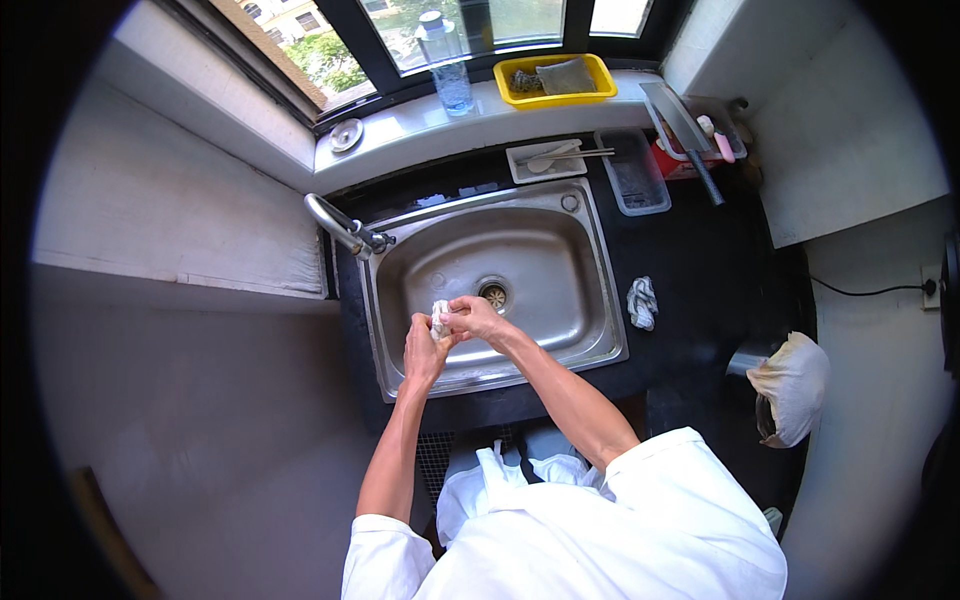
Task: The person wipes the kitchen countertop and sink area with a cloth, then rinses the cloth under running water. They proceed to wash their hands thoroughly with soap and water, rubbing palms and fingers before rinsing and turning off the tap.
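Note:
Both of my hands meet over the left front part of a stainless steel sink [525,255]. A small crumpled whitish thing [439,318], perhaps a cloth, is gripped between them. My left hand [424,349] holds it from the left and below, and my right hand [474,321] pinches it from the right. The fingers hide part of it. Behind the hands, a curved metal faucet [334,221] stands at the sink's back left corner; no water is seen running from it. The drain [494,295] lies just beyond my right hand.
Right of the sink lies a crumpled cloth [642,303]. A cleaver [675,120] rests across a plastic container at the back right, beside a clear tray [636,202]. A white dish [517,174] holds chopsticks. A yellow basket [559,100] and water bottle [453,86] stand on the sill.

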A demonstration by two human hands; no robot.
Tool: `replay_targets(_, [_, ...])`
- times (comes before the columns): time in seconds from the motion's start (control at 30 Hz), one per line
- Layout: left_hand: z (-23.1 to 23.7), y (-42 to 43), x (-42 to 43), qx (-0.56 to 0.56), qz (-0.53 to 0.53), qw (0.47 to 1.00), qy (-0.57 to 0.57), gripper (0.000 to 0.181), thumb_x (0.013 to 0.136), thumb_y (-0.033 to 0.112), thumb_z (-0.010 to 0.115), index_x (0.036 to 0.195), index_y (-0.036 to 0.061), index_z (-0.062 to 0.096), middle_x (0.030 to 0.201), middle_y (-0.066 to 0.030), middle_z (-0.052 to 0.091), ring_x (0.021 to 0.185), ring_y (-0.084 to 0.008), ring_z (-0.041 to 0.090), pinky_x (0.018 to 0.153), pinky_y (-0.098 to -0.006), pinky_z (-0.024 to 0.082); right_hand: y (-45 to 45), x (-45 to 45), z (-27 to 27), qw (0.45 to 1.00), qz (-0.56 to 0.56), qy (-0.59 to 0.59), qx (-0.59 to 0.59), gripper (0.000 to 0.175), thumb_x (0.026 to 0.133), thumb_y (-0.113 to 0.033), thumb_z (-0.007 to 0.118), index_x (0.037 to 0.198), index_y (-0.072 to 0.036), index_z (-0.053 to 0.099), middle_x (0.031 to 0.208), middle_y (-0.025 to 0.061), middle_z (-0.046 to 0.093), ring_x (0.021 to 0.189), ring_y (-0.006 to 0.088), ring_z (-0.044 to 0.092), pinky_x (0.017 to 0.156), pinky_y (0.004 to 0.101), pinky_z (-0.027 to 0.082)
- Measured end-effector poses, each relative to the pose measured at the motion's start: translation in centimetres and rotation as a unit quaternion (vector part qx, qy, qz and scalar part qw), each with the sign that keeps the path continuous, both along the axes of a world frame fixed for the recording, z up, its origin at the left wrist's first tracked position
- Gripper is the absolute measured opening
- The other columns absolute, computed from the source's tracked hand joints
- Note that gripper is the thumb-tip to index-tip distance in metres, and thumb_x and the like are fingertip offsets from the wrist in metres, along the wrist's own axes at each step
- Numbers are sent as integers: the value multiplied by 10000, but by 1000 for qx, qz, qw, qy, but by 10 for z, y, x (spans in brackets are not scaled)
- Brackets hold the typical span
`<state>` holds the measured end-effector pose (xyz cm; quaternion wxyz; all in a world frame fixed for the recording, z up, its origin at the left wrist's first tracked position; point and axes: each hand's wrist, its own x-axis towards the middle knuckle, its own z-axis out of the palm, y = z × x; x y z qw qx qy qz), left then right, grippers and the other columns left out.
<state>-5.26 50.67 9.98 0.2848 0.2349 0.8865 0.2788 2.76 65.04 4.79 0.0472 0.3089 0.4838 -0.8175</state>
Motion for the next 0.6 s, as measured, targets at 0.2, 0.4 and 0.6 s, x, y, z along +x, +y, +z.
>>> replay_targets(0.2, [15,-23,0,166,141,905,-365,416,985,435,677,1091,38,612,794,-54,647,586,-124,657,509,-278,578,-3,1,11,985,-36,73,-150,438,914,-122,730,1282,74,596,1138,141,690,1029,194,678,889,339,558])
replay_targets(0.4, [15,-38,-11,170,171,913,-329,505,1064,515,490,1123,47,673,818,-66,691,583,-140,659,507,-294,580,-26,-4,19,987,-40,80,-134,506,961,-214,718,1356,45,539,1225,133,663,1081,196,665,938,362,555])
replay_targets(0.6, [9,-50,-10,265,262,853,-364,503,1065,517,490,1259,80,647,1048,-55,722,888,-152,715,707,-340,636,-46,-17,33,996,-31,58,53,454,957,-186,728,1319,59,604,1187,146,700,1040,191,680,864,341,581])
